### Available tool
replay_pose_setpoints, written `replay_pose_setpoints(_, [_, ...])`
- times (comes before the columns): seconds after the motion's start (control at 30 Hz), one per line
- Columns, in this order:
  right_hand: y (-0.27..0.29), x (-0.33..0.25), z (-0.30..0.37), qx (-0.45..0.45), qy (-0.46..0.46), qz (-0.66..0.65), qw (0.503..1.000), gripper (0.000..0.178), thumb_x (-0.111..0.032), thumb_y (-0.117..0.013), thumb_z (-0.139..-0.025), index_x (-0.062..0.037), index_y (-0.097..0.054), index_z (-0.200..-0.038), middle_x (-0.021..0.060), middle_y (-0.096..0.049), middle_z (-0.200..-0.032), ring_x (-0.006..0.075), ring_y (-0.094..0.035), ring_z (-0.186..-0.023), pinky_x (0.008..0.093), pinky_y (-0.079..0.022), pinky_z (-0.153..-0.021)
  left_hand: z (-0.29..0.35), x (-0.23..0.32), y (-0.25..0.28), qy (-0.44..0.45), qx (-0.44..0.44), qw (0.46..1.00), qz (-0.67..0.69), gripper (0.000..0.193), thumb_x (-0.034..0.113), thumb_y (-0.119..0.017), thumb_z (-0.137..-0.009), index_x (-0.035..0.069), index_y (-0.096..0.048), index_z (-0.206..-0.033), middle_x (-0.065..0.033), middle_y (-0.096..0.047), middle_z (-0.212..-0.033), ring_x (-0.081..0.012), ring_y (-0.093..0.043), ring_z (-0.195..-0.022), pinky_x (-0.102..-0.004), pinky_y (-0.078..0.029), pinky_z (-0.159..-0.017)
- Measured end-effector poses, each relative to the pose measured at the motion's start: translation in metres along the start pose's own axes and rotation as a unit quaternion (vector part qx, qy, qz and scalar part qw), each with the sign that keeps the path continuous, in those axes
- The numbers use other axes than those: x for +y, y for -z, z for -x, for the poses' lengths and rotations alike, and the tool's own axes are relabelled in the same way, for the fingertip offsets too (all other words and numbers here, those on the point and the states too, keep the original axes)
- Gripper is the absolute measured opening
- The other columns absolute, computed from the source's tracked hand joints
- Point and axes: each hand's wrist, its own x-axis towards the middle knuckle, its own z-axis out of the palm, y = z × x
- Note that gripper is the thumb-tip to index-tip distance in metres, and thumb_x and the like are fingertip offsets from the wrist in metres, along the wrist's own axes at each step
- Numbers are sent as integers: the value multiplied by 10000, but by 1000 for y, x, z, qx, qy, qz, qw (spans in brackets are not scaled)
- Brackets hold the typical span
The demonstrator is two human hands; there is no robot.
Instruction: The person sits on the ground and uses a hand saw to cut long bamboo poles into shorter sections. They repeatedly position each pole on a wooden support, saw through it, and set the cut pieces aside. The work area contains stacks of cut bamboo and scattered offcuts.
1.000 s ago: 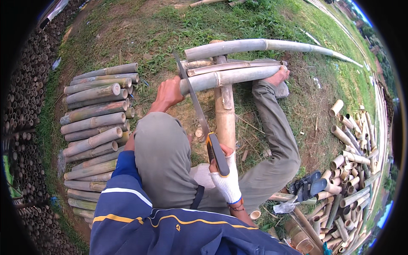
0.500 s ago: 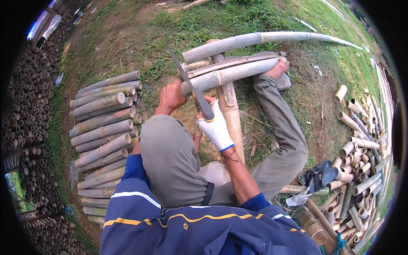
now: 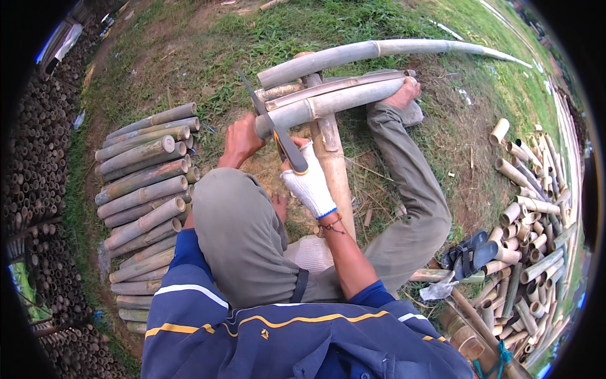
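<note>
A bamboo pole (image 3: 341,103) lies aslant on a bamboo support post (image 3: 336,174); my bare foot (image 3: 403,96) is at its far right end. My left hand (image 3: 241,140), bare, is closed at the pole's near left end; its fingertips are partly hidden. In my right hand (image 3: 309,182), which wears a white knit glove, is the dark handle of a handsaw (image 3: 289,151). The saw's blade (image 3: 257,101) crosses the pole close to my left hand. Whether its teeth sit in a cut cannot be seen.
Beyond lies a longer bamboo pole (image 3: 341,55), its left end on the support. Cut bamboo lengths (image 3: 142,192) are stacked at left. Short bamboo offcuts (image 3: 536,221) heap up at right, beside dark sandals (image 3: 470,252). A bamboo store (image 3: 38,158) fills the far left.
The whole view has shifted slightly, so things appear further left. My right hand and the saw have moved a little forward across the pole. My left hand stays at the pole's end.
</note>
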Motion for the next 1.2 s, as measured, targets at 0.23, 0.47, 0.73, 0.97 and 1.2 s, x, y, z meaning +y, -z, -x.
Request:
replay_pose_setpoints(0.23, [38, -17, 110, -20, -46, 72, 996, 637, 37, -655, -935, -49, -517, -1551, 110, -633, -1313, 205, -656, -1177, 329, -523, -1067, 3, -3, 19, 31, -44, 999, -3, 559, 205, -945, -701, -14, -719, -1163, -315, -802, -1118, -494, -792, -1073, -558, -636, -965])
replay_pose_setpoints(0.47, [97, -74, 200, -48, -76, 140, 986, 591, -12, -681, -937, -7, -547, -1513, 180, -652, -1387, 286, -679, -1275, 369, -520, -1104, 6, -8, 12, 40, -22, 999, 7, 523, 179, -964, -684, 11, -718, -1114, -295, -804, -1097, -490, -789, -1056, -555, -633, -945])
replay_pose_setpoints(0.73, [-1, 2, 13, -5, -14, 22, 1000, 589, 30, -702, -936, -40, -537, -1497, 107, -631, -1268, 192, -644, -1097, 328, -539, -1018, -1, 4, 14, 19, -58, 998, 18, 506, 192, -919, -729, -3, -723, -1152, -312, -804, -1102, -508, -788, -1062, -564, -630, -962])
replay_pose_setpoints(0.97, [102, -95, 232, -27, -229, 84, 970, 613, 16, -679, -916, -22, -551, -1515, 151, -658, -1340, 225, -669, -1081, 353, -531, -1042, 1, -11, 15, 21, -64, 997, 24, 578, 221, -955, -691, 6, -719, -1173, -285, -810, -1120, -484, -787, -1067, -535, -623, -974])
replay_pose_setpoints(1.2, [16, 7, 69, 7, -12, 40, 999, 655, 10, -714, -878, -33, -545, -1509, 163, -641, -1360, 281, -672, -1186, 375, -517, -1114, -7, -6, 7, 28, -50, 998, 11, 577, 230, -969, -688, 6, -737, -1166, -308, -804, -1128, -479, -788, -1097, -541, -629, -975])
